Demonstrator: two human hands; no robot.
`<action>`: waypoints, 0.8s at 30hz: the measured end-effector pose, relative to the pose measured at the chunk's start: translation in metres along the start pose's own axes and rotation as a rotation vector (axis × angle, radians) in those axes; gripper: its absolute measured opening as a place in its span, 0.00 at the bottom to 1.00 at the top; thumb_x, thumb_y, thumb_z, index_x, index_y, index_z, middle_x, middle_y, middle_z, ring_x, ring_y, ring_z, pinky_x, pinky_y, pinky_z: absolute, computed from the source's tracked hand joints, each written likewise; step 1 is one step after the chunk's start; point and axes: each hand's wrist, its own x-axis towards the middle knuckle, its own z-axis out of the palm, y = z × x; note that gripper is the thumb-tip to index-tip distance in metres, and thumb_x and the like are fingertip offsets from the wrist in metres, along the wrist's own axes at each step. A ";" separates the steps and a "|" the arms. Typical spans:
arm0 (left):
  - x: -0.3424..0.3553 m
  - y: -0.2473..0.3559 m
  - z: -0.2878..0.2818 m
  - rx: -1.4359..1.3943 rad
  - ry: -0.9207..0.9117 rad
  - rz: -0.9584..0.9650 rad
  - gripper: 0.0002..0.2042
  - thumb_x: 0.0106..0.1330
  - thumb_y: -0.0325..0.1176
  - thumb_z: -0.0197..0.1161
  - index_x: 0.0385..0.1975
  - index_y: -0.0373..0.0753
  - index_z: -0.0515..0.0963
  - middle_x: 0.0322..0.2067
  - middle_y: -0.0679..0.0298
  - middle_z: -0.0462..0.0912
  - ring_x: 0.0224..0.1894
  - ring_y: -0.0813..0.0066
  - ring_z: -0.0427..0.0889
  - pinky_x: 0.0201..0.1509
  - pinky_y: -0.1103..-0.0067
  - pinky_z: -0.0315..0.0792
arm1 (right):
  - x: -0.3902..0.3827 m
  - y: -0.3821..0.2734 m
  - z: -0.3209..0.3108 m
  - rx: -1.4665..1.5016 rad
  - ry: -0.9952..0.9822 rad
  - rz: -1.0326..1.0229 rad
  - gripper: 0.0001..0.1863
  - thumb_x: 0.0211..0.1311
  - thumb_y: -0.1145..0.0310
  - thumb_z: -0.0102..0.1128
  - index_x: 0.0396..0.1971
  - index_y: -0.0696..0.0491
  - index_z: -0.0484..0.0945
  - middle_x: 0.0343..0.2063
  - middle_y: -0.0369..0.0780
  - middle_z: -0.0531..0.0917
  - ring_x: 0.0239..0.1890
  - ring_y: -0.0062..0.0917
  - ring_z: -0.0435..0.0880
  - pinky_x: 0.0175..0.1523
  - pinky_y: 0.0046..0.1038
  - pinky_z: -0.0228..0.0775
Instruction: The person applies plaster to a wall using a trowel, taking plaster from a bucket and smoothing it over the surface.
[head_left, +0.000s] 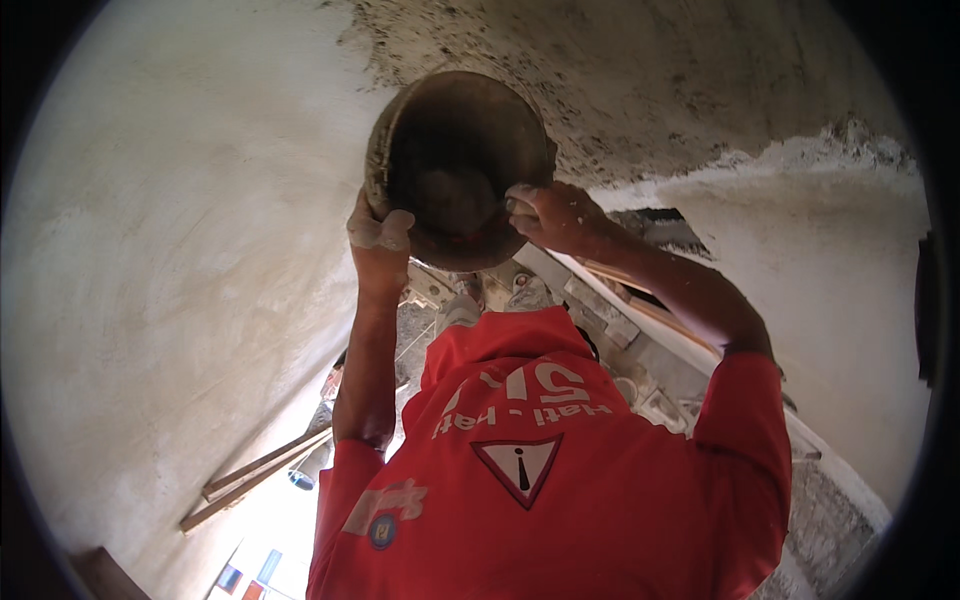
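A mud-coated round bucket [420, 243] is held up in front of me, its open mouth turned toward the camera, with a dark interior and some pale residue inside. My left hand [378, 240] is closed on its lower left side, thumb over the rim, fingers partly hidden. My right hand [555, 220] grips the right rim with bent fingers. Both hands carry pale dried smears. Beyond the bucket is a rough, grey, speckled plaster surface [700, 80].
Pale plastered walls rise at the left [170, 190] and right [830, 300]. Below, past my red shirt and legs, lie a cluttered dusty floor [610, 320] and wooden planks [660, 316]. Two wooden battens [250, 470] lean at lower left beside a bright opening.
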 end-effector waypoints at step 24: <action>-0.034 -0.080 0.025 -0.270 0.237 -0.306 0.24 0.47 0.20 0.56 0.50 0.31 0.73 0.44 0.60 0.78 0.42 0.72 0.78 0.45 0.78 0.74 | -0.047 0.026 -0.046 0.122 0.517 -0.159 0.13 0.63 0.66 0.60 0.43 0.58 0.80 0.40 0.45 0.82 0.42 0.34 0.82 0.47 0.34 0.74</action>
